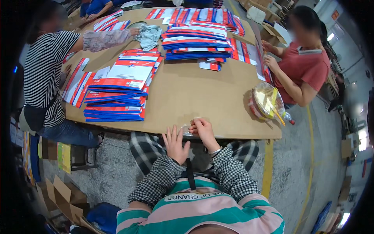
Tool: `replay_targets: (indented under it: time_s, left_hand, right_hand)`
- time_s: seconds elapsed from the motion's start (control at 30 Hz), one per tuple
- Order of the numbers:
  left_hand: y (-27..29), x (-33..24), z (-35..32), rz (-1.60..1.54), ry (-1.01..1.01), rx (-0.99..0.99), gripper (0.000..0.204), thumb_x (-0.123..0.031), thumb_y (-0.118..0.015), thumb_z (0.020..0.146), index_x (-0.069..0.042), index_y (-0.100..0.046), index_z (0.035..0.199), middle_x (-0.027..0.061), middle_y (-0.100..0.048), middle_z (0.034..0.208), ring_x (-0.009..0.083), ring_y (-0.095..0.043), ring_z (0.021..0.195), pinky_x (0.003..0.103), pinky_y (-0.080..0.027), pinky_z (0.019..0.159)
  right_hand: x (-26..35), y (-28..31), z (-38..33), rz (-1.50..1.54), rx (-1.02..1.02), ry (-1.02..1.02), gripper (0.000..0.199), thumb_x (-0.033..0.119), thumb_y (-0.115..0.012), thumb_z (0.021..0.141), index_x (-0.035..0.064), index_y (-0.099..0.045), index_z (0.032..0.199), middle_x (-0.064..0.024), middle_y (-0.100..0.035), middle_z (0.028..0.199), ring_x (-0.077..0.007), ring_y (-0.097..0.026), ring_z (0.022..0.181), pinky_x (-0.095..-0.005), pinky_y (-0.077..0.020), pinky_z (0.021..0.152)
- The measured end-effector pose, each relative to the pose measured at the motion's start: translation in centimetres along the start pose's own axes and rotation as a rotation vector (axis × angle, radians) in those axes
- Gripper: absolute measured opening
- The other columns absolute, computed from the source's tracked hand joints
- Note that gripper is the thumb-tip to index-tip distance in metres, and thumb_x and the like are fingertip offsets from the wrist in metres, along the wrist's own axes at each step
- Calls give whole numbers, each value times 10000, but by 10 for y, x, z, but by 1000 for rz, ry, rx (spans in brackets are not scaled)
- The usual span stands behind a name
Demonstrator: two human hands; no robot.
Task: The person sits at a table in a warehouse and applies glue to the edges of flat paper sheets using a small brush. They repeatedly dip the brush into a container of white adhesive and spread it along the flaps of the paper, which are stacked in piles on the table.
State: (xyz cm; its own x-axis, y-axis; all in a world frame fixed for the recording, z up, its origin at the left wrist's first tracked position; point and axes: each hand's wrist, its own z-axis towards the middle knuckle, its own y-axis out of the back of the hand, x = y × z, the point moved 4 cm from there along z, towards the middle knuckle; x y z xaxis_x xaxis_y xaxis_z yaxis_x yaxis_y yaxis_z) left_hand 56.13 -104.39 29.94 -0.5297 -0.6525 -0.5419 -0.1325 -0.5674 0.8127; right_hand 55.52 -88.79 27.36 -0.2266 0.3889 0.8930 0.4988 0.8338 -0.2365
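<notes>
My left hand [177, 146] lies at the near edge of the table, fingers stretched out and spread, holding nothing. Beside it, my right hand [204, 133] rests on the table edge with its fingers curled into a pinch. What the pinch holds, if anything, is too small to tell. Between the two hands a small clear, shiny strip [188, 130] lies on the brown tabletop [187, 93]. The nearest stack of red, white and blue printed card sleeves [117, 99] stands left of my hands, apart from them.
Another tall stack of sleeves [196, 43] stands farther back. A plastic-wrapped round container [267, 100] sits at the right edge. A crumpled grey cloth [149, 36] lies near a person in stripes [50, 74]. A person in red [300, 66] handles sleeves. Open cardboard box [64, 195] at lower left.
</notes>
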Motion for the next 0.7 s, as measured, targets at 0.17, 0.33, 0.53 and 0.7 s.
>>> replay_targets:
  time_s: [0.17,0.33,0.53,0.7]
  left_hand:
    - [10,-4,-3,25,-35,27,576,-212,-632,753,-22,-451,1265,230,-311,1390,417,-191,1326,575,-83,1071]
    - [1,1,21,-39,-17,-46,466,-189,-623,754,26,-524,1155,246,-379,1318,409,-260,1288,562,-114,1071]
    - [-13,22,124,-156,-51,-282,376,-100,-645,752,47,-546,1084,219,-554,1067,331,-537,995,397,-443,859]
    - [-35,103,272,-621,409,-341,491,-230,-653,805,51,-473,1166,132,-606,889,199,-604,722,315,-506,658]
  right_hand:
    - [15,60,-15,-27,-95,24,218,182,-486,904,-18,-573,919,-95,-606,784,-166,-619,631,-267,-532,577]
    - [42,106,-1,-18,-208,54,212,189,-507,899,-11,-557,947,-96,-604,801,-166,-619,631,-266,-529,557]
    - [75,108,63,-79,-240,155,189,157,-497,896,-13,-563,947,-91,-610,809,-141,-595,611,-248,-504,514]
    - [64,66,83,-103,-110,112,191,164,-513,905,-17,-571,920,-82,-603,826,-132,-596,647,-243,-492,558]
